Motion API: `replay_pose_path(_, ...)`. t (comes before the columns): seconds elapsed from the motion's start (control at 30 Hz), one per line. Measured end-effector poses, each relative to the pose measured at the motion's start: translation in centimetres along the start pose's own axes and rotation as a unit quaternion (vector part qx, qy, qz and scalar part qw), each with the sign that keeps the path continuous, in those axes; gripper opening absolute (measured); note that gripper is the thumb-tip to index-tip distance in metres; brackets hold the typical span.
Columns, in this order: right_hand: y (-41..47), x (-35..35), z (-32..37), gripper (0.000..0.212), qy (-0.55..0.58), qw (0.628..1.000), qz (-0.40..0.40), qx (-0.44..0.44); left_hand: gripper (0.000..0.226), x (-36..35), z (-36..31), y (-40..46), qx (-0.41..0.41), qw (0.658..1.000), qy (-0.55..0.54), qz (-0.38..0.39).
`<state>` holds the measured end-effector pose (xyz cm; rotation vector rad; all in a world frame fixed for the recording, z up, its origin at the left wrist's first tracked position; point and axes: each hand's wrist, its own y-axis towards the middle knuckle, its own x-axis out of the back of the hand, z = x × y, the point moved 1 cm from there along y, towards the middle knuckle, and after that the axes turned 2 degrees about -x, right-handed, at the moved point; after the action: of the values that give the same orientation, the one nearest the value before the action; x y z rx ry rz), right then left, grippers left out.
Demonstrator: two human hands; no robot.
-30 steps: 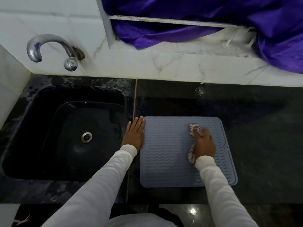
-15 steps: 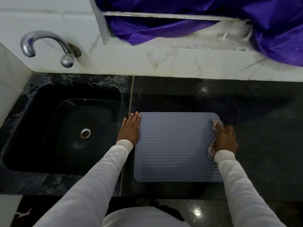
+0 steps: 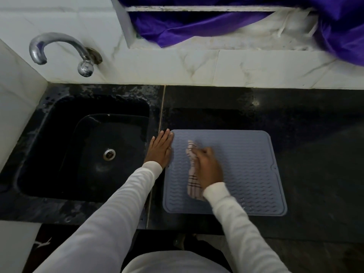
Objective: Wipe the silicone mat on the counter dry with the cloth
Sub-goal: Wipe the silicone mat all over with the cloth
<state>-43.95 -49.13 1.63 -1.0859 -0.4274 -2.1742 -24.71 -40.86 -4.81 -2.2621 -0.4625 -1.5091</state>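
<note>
Silicone mat (image 3: pixel 246 170), grey-blue with wavy ridges and a raised rim, lies flat on the dark counter (image 3: pixel 315 154) just right of the sink (image 3: pixel 88 150). The left hand (image 3: pixel 160 150) rests flat at its left edge, fingers straight and together, fingertips on the far left corner. The right hand (image 3: pixel 207 167) (motion-blurred) presses a checked cloth (image 3: pixel 192 174) onto the mat's left half, fingers curled around it.

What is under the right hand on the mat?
A checked cloth lies bunched under the right hand, pressed onto the left part of the grey mat. The cloth sticks out past the fingers and wrist; the mat beneath it is covered, so wetness there cannot be judged.
</note>
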Motion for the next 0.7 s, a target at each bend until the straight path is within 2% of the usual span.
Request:
replay_pose_path(0.13, 0.1, -5.3, 3.3, 0.047, -0.093, 0.993, 0.052, -0.041, 0.058, -0.2, -0.2, -0.3, -0.006, 1.000, 0.021, -0.017)
replay_pose_path(0.33, -0.5, -4.4, 2.3, 0.069, -0.176, 0.979, 0.101, -0.004, 0.059, -0.4, -0.5, -0.5, -0.002, 0.999, 0.045, -0.027)
replay_pose_path(0.43, -0.4, -2.8, 0.6, 0.060, -0.155, 0.983, 0.080, -0.053, 0.064, -0.3, -0.5, -0.7, -0.006, 0.998, 0.052, -0.024)
replay_pose_path(0.53, -0.2, -1.0, -2.7, 0.046, -0.148, 0.982, 0.043, -0.114, 0.059, -0.4, -0.5, -0.8, -0.009, 0.998, 0.052, -0.020)
replay_pose_path(0.63, -0.3, 1.6, -5.9, 0.046, -0.159, 0.977, 0.045, -0.135, 0.059, -0.5, -0.4, -0.7, -0.010, 0.998, 0.055, -0.023)
replay_pose_path(0.7, -0.6, 3.1, -8.0, 0.028, -0.105, 0.974, -0.009, -0.201, 0.056, -0.6, -0.2, -0.7, -0.014, 0.998, 0.059, -0.017)
